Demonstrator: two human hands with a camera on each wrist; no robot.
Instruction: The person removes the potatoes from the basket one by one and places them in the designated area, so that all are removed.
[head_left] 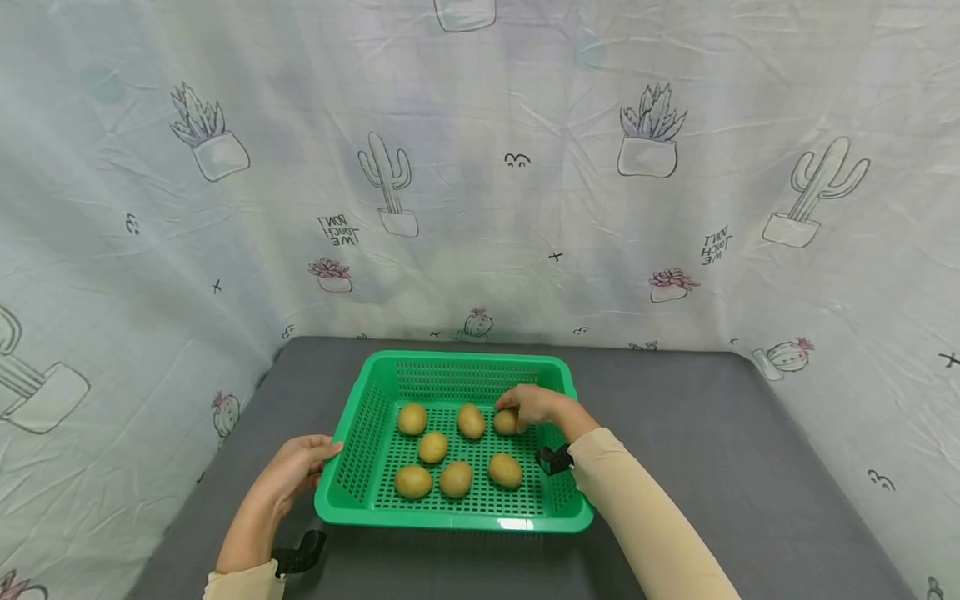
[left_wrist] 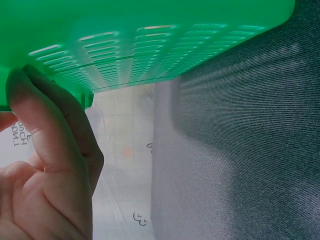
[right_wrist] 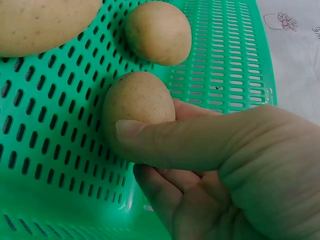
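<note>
A green plastic basket (head_left: 453,522) with slotted walls and floor holds several potatoes, spread apart over its bottom. My left hand (head_left: 303,462) grips the basket's left rim; in the left wrist view its fingers (left_wrist: 55,125) curl up under the edge. Inside the basket, toward the back right, my right hand (head_left: 534,406) has its thumb and fingers around a potato (right_wrist: 137,107). That potato sits low, close over the slotted floor. Just to its left lies another potato (head_left: 471,422), and a third potato (head_left: 505,471) lies nearer the front.
The basket is on a dark grey table (head_left: 675,450). Behind and beside the table hangs a pale curtain (head_left: 480,217) printed with cacti and potted plants. Black straps with small devices (head_left: 300,553) are worn at both wrists.
</note>
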